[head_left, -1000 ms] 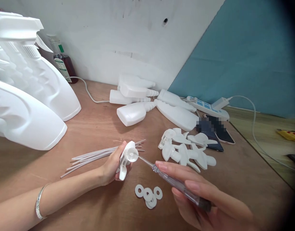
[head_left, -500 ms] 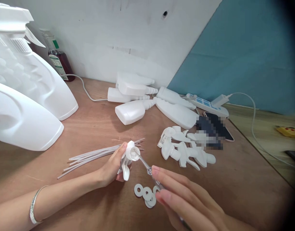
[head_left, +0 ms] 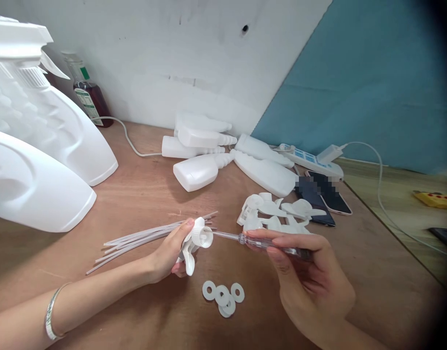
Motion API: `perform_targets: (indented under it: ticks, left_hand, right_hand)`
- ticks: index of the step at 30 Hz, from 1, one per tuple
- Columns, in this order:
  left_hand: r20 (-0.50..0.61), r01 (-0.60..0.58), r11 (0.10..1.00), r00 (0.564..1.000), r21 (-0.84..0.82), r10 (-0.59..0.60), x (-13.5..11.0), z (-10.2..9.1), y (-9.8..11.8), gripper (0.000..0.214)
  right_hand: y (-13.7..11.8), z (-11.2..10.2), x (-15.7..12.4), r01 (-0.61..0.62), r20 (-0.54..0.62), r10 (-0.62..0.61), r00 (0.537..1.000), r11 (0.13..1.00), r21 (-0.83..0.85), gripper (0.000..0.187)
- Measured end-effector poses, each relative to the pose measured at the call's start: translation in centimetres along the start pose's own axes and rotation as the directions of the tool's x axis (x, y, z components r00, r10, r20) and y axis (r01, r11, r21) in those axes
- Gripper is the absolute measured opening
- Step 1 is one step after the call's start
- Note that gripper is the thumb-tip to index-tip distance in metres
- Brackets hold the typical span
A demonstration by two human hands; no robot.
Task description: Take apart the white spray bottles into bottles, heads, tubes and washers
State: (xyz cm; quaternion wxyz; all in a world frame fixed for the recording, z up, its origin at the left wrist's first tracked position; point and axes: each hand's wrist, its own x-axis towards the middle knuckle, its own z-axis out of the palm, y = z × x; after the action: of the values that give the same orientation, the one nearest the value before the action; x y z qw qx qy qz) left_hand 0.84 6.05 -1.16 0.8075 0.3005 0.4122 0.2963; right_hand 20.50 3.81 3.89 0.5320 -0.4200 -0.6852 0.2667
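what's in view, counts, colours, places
sprayer head: 1, white, centre
screwdriver: 1, clear, centre
washers: 4+, white, front
tubes: several, white, centre left
loose sprayer heads: several, white, centre right
lying bottles: 6, white, back centre
spray bottles: 2+, white, left
glass bottle: 1, reddish, back left
power strip: 1, white, back right
phones: 2, dark, right
cables: 2+, white, back
object: 1, yellow, right
sheet: 1, blue, back right
wall: 1, white, back
table: 1, brown, beneath
bracelet: 1, silvery, lower left
left hand: 1, gripping sprayer head
right hand: 1, gripping screwdriver

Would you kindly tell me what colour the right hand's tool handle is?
The tool handle is clear, with a dark rear end; the head view shows it.
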Motion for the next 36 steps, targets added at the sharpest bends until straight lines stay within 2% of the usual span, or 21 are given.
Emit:
perform_targets:
  ticks: [4, 6, 9, 12, 15, 19, 22, 25, 27, 29, 31, 32, 34, 36]
  left_hand:
    - [0.014, 0.045, 0.999, 0.999, -0.017, -0.044, -0.1, 0.0, 0.2, 0.049]
    - [0.114, 0.118, 0.993, 0.987, -0.021, -0.115, -0.1, -0.1, 0.2, 0.054]
    - [0.257, 0.218, 0.976, 0.943, 0.01, -0.213, -0.2, -0.2, 0.2, 0.059]
    - [0.21, 0.192, 0.979, 0.957, 0.068, -0.202, -0.4, 0.0, 0.3, 0.056]
    - [0.146, 0.118, 0.972, 0.978, 0.201, -0.149, -0.6, 0.4, 0.7, 0.047]
    - [0.136, 0.074, 0.88, 0.979, 0.469, -0.155, -1.0, 1.1, 1.6, 0.042]
    - [0.087, 0.05, 0.731, 0.985, 0.68, -0.148, -1.4, 1.7, 2.1, 0.041]
    - [0.031, -0.002, 0.533, 0.998, 0.846, -0.045, -1.8, 2.4, 2.2, 0.042]
    - [0.01, -0.03, 0.337, 0.998, 0.941, 0.061, -2.0, 3.0, 2.2, 0.042]
    - [0.011, -0.024, 0.082, 0.988, 0.996, 0.154, -2.3, 3.7, 2.1, 0.038]
    - [0.025, 0.01, -0.16, 0.976, 0.987, 0.214, -2.5, 4.4, 2.1, 0.033]
    - [0.038, 0.025, -0.251, 0.97, 0.968, 0.241, -2.7, 4.6, 2.1, 0.031]
    - [0.065, 0.044, -0.346, 0.953, 0.937, 0.297, -2.9, 4.9, 2.4, 0.029]
    - [0.076, 0.043, -0.313, 0.93, 0.949, 0.359, -2.9, 4.9, 3.1, 0.029]
  right_hand:
    - [0.3, 0.1, -0.6, -0.02, -0.035, 0.023, 0.999, 0.995, 0.095, 0.014]
    - [0.2, 0.1, -0.7, -0.032, -0.049, 0.039, 0.998, 0.989, 0.143, 0.013]
    - [0.1, -0.2, -0.6, -0.026, -0.026, 0.029, 0.999, 0.99, 0.136, 0.013]
    - [-0.2, -0.9, -0.1, -0.056, 0.044, 0.051, 0.998, 0.993, 0.106, 0.012]
    - [-0.8, -1.8, 0.7, -0.162, 0.118, 0.146, 0.982, 0.977, 0.138, 0.008]
    - [-0.8, -2.7, 0.8, -0.293, 0.207, 0.253, 0.945, 0.936, 0.194, 0.003]
    - [0.3, -3.3, -0.2, -0.406, 0.295, 0.33, 0.897, 0.879, 0.249, 0.003]
    - [1.6, -3.7, -1.4, -0.461, 0.311, 0.374, 0.874, 0.841, 0.283, 0.006]
    - [2.2, -4.0, -2.1, -0.457, 0.295, 0.376, 0.879, 0.841, 0.289, 0.006]
    - [2.7, -4.3, -2.7, -0.443, 0.288, 0.365, 0.885, 0.849, 0.287, 0.005]
    - [3.0, -4.4, -3.0, -0.43, 0.282, 0.353, 0.892, 0.853, 0.295, 0.004]
    - [3.2, -4.5, -3.2, -0.423, 0.273, 0.348, 0.897, 0.854, 0.303, 0.004]
    - [3.5, -4.5, -3.4, -0.411, 0.237, 0.348, 0.907, 0.853, 0.321, 0.003]
    - [3.8, -4.5, -3.7, -0.402, 0.193, 0.355, 0.915, 0.855, 0.329, 0.002]
